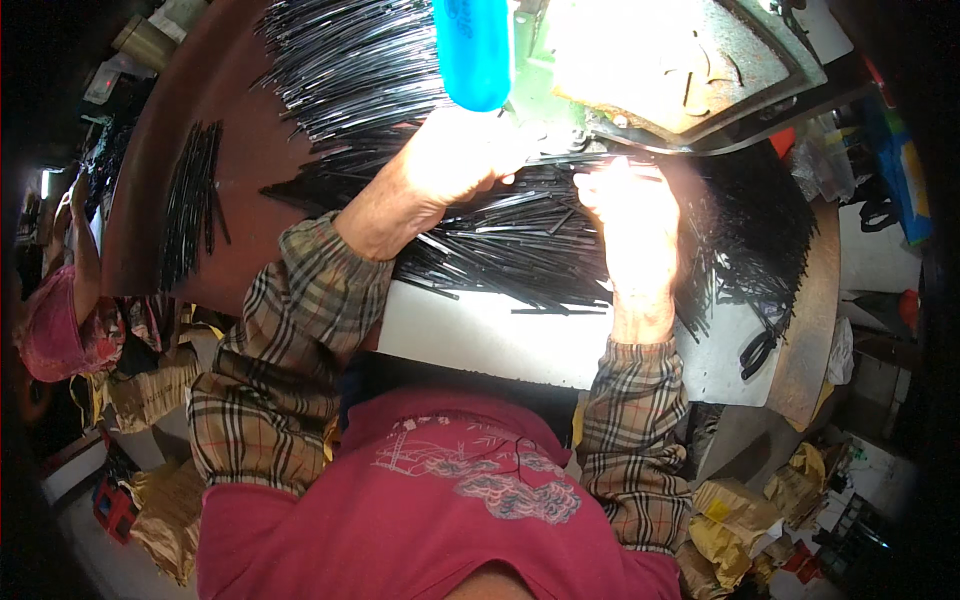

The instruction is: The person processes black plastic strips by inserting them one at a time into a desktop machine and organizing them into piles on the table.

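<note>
"Step now?"
"Handling black strips, seemingly — heaped on the surface below left hand and right hand."
"Fingers?"
"Glare — can't tell, either hand. Next likely calls for steady aligning."

Thin black strips lie in a loose, criss-crossed heap, mostly sideways; a glossier pile fans out beyond it, a small bundle (roughly parallel strips) sits apart at left, and a dark tangle spreads at right

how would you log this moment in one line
left hand: near blue cylinder, grip unclear | right hand: over black strips, grip unclear | smaller strip pile: on brown tabletop
</note>
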The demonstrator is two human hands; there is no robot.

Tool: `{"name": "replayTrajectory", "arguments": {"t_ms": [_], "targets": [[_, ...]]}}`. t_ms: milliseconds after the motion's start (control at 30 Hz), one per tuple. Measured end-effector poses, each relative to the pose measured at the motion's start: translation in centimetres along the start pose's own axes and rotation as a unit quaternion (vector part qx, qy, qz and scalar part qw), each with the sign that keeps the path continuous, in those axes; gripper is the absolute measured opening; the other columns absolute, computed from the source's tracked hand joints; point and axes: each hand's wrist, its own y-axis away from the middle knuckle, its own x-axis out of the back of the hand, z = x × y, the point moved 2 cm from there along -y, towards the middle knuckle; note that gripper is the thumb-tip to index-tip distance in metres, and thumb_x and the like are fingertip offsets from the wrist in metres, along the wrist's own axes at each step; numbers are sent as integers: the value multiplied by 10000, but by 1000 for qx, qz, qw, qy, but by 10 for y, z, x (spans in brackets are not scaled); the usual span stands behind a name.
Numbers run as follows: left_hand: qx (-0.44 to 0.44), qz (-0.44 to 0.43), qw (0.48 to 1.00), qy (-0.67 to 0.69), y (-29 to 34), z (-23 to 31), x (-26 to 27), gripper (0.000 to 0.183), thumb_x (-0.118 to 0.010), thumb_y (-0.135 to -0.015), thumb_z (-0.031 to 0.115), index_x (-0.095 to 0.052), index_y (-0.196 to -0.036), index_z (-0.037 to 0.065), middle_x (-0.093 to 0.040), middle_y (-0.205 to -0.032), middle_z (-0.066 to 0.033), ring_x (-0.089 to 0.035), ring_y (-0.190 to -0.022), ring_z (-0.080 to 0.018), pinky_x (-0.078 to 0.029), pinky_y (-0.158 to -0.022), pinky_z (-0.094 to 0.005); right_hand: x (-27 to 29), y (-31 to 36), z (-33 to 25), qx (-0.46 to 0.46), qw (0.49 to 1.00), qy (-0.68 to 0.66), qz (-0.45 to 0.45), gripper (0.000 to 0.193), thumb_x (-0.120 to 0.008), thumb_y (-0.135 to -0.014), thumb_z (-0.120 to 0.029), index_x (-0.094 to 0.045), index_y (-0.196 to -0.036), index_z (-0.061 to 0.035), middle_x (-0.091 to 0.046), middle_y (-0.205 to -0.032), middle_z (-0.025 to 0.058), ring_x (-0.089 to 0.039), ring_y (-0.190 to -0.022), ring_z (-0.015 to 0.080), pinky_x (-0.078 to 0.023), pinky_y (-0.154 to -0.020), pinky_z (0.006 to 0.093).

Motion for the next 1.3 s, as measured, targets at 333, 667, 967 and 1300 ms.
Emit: {"name": "replayTrajectory", "arguments": {"t_ms": [333, 667, 967, 1300], "targets": [[-20, -3, 1000, -6, -4, 2, -4, 162, -662, -858, 141, -634, -736, 38, -563, -609, 11, -475, -523, -39, -354, -472, -179, 5, -3, 11, 15, 996, 90, 17, 155, -520, -959, -110, -527, -955, 45, -651, -836, 167, -678, -794, 256, -570, -733, 338], [-124, -111, 975, 146, -31, -9, 8, 173, -717, -809, 111, -607, -918, 34, -609, -818, -47, -575, -767, -112, -484, -705, -239, 5, -15, 6, 42, 989, 138, 43, 189, -553, -936, -82, -493, -1035, 68, -617, -975, 190, -648, -910, 236, -551, -855, 357], [-156, -79, 984, 32, -37, -17, 1, 461, -712, -773, 432, -646, -905, -5, -567, -748, -14, -453, -648, -35, -349, -548, -172, 14, -16, 7, 66, 978, 189, 51, 167, -535, -939, -59, -482, -1040, 63, -607, -987, 194, -646, -923, 258, -546, -884, 372], [-245, -79, 964, 61, -44, -18, -5, 429, -671, -828, 411, -654, -900, -11, -575, -731, -33, -458, -639, -51, -349, -518, -184, 19, -12, 5, 68, 975, 202, 68, 172, -527, -936, -47, -498, -1057, 72, -608, -977, 193, -650, -921, 259, -550, -875, 379]]}}
